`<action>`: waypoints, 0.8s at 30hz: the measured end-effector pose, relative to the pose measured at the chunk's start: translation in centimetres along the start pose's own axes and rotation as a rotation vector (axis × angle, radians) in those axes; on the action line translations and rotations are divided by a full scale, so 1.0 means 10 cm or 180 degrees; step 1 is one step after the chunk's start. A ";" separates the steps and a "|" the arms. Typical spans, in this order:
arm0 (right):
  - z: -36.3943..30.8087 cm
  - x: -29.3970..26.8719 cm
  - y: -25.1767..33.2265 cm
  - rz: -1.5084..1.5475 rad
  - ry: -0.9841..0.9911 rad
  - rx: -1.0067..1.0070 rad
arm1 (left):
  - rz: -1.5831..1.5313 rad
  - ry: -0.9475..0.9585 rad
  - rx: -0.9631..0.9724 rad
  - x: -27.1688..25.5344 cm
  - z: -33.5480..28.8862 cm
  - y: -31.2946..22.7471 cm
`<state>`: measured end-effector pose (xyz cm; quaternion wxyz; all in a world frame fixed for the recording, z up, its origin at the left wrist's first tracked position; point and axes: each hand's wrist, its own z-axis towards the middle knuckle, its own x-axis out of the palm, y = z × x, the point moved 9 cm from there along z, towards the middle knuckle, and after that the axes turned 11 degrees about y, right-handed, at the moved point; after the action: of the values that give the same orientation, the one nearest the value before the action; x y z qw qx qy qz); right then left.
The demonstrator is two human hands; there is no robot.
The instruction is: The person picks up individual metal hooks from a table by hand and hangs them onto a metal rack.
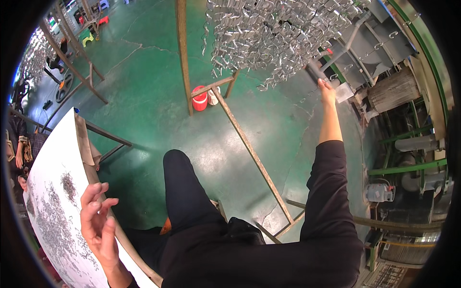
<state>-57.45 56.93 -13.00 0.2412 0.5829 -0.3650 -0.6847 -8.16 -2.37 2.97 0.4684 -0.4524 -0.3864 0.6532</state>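
My left hand (102, 230) is raised at the edge of a white table (53, 163), palm up, its fingers loosely bent and apart. Many small dark metal pieces (50, 216) lie scattered and heaped on that table. My right arm reaches far forward to the right. The fingers of my right hand (327, 92) are pinched together beside the lower right of a dense hanging mass of shiny bent metal pieces (269, 43). A thin wire-like shape shows at those fingertips, too small to name.
A metal frame (249, 144) stands on the green floor (144, 91), its long bar running toward me. Behind it sits a red bucket-like container (200, 98). Machinery with pipes (418, 144) and a grey gas cylinder (379, 193) line the right. Another person's hand (20, 156) shows at far left.
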 end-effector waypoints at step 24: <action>-0.37 0.67 -0.85 0.0385 0.0720 0.0486 | 0.0776 -0.1044 -0.1444 -0.66 -0.81 0.58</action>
<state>-54.39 56.29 -23.97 0.2765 0.6499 -0.4210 -0.5691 -0.92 -9.60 -3.27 0.2049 -0.4770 -0.5357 0.6660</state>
